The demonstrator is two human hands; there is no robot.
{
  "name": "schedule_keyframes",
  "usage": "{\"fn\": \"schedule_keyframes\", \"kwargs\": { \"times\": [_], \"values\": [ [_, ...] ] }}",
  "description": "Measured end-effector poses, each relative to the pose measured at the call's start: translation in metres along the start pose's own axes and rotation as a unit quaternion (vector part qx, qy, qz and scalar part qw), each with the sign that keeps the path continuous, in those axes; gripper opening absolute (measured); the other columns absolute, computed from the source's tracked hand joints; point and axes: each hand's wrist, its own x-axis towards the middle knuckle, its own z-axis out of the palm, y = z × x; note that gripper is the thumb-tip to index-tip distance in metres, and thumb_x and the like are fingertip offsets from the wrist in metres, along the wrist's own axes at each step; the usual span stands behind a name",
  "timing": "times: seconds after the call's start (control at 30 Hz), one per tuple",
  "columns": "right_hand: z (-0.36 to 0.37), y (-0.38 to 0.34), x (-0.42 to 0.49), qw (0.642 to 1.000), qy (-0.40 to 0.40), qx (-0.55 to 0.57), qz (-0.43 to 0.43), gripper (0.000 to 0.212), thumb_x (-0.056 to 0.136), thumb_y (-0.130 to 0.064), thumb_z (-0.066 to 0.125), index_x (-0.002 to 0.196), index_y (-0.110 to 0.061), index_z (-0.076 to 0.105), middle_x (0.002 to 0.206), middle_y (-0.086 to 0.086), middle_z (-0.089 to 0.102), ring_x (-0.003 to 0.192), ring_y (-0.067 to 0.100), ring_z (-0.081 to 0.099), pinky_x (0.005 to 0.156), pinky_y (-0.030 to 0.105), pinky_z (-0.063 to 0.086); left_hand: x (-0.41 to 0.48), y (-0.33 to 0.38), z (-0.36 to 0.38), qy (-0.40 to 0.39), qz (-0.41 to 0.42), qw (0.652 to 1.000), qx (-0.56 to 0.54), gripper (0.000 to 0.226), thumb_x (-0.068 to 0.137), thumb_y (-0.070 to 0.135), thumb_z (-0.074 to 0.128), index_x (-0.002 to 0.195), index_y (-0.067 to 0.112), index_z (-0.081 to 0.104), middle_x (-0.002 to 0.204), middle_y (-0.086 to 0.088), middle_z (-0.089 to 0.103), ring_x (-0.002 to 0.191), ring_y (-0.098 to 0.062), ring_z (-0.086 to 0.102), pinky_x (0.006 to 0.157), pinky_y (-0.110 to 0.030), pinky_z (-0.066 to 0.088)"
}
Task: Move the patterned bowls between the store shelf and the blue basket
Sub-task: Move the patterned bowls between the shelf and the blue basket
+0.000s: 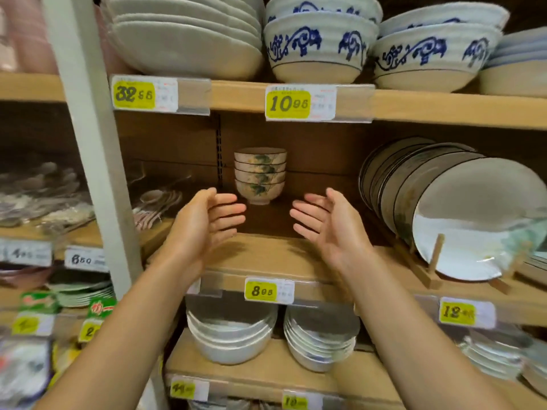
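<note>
Right now a stack of patterned bowls (260,174) stands upright at the back of the middle shelf (266,261), nested one inside another, so its long axis runs straight up. It sits beyond both hands and between them, a little nearer the left hand (204,220) than the right hand (325,223), though neither touches it. The left fingertips (236,202) reach close to the foot of the lowest bowl; the right fingertips (299,208) lie further off to the side.

Both hands are spread, palms turned inward to face each other, fingers loosely curved and parted, with bare shelf board showing in the gap. They hold nothing. Judging from this pose, the hands are either about to cup the stack from both sides or are drawing apart from it; which one cannot be told.

To the right, a row of plates (461,220) leans in a wooden rack (435,258), quite near the right forearm. To the left lie some wrapped spoons (157,202). Above, on the next shelf, sit large blue-patterned bowls (319,45). A yellow price tag (260,290) hangs on the shelf edge below the wrists.

The blue basket is not in view, so how much of the task is done cannot be judged. A reach forward would need to stay narrow, since the plates stand close on the right.
</note>
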Motion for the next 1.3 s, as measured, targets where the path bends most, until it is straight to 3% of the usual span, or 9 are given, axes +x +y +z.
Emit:
{"fn": "schedule_keyframes", "kwargs": {
  "times": [0.1, 0.3, 0.53, 0.73, 0.97, 1.1, 1.3],
  "values": [
    [-0.009, 0.015, -0.037, 0.999, -0.034, -0.012, 0.034, 0.036, 0.103, -0.034, 0.034, 0.101, -0.013, 0.063, 0.105, 0.010, 0.072, 0.101, 0.023, 0.068, 0.091, 0.039, 0.052, -0.050, -0.011, -0.011, 0.041, 0.005, 0.999, 0.000, 0.039, 0.101, 0.033, 0.032, 0.105, 0.014, 0.066, 0.099, -0.007, 0.076, 0.091, -0.019, 0.073, 0.075, -0.031, 0.052],
    [-0.002, 0.078, -0.106, 0.983, -0.120, 0.006, 0.140, 0.037, 0.102, -0.026, 0.035, 0.109, -0.003, 0.063, 0.104, 0.016, 0.072, 0.097, 0.026, 0.070, 0.083, 0.035, 0.055, -0.165, -0.047, -0.046, 0.161, -0.037, 0.986, -0.033, 0.035, 0.099, 0.025, 0.035, 0.101, 0.008, 0.065, 0.094, -0.011, 0.076, 0.083, -0.020, 0.074, 0.071, -0.026, 0.057],
    [0.050, 0.159, -0.176, 0.951, -0.208, -0.025, 0.229, 0.027, 0.097, -0.018, 0.042, 0.099, -0.001, 0.063, 0.096, 0.020, 0.072, 0.079, 0.025, 0.070, 0.082, 0.036, 0.053, -0.267, -0.053, -0.133, 0.322, -0.030, 0.945, -0.049, 0.032, 0.098, 0.015, 0.035, 0.094, 0.006, 0.066, 0.085, -0.010, 0.076, 0.072, -0.018, 0.071, 0.078, -0.033, 0.053],
    [0.116, 0.233, -0.223, 0.929, -0.257, -0.096, 0.250, 0.018, 0.093, -0.013, 0.049, 0.090, -0.005, 0.065, 0.081, 0.013, 0.073, 0.066, 0.021, 0.069, 0.062, 0.026, 0.054, -0.329, -0.058, -0.226, 0.403, -0.069, 0.912, -0.047, 0.027, 0.096, 0.013, 0.039, 0.096, 0.003, 0.064, 0.088, -0.014, 0.074, 0.074, -0.023, 0.066, 0.073, -0.032, 0.052],
    [0.170, 0.334, -0.264, 0.909, -0.230, -0.211, 0.275, 0.018, 0.094, -0.014, 0.049, 0.091, -0.008, 0.066, 0.076, 0.008, 0.074, 0.066, 0.018, 0.068, 0.065, 0.028, 0.051, -0.377, -0.086, -0.330, 0.426, -0.142, 0.893, -0.015, 0.026, 0.094, 0.012, 0.040, 0.090, 0.006, 0.066, 0.081, -0.008, 0.073, 0.069, -0.020, 0.065, 0.066, -0.030, 0.049],
    [0.176, 0.385, -0.269, 0.897, -0.192, -0.251, 0.310, 0.018, 0.094, -0.013, 0.047, 0.092, -0.008, 0.064, 0.083, 0.012, 0.071, 0.071, 0.021, 0.066, 0.063, 0.029, 0.052, -0.380, -0.112, -0.375, 0.419, -0.190, 0.888, -0.010, 0.025, 0.094, 0.014, 0.041, 0.091, 0.007, 0.065, 0.085, -0.009, 0.072, 0.071, -0.021, 0.064, 0.066, -0.030, 0.048],
    [0.179, 0.437, -0.260, 0.874, -0.133, -0.326, 0.334, 0.018, 0.094, -0.012, 0.046, 0.081, -0.011, 0.058, 0.067, 0.006, 0.061, 0.055, 0.016, 0.054, 0.052, 0.024, 0.041, -0.341, -0.157, -0.403, 0.385, -0.258, 0.886, 0.025, 0.022, 0.096, 0.015, 0.039, 0.090, 0.009, 0.059, 0.083, -0.008, 0.067, 0.068, -0.020, 0.057, 0.065, -0.029, 0.041]
  ]
}}
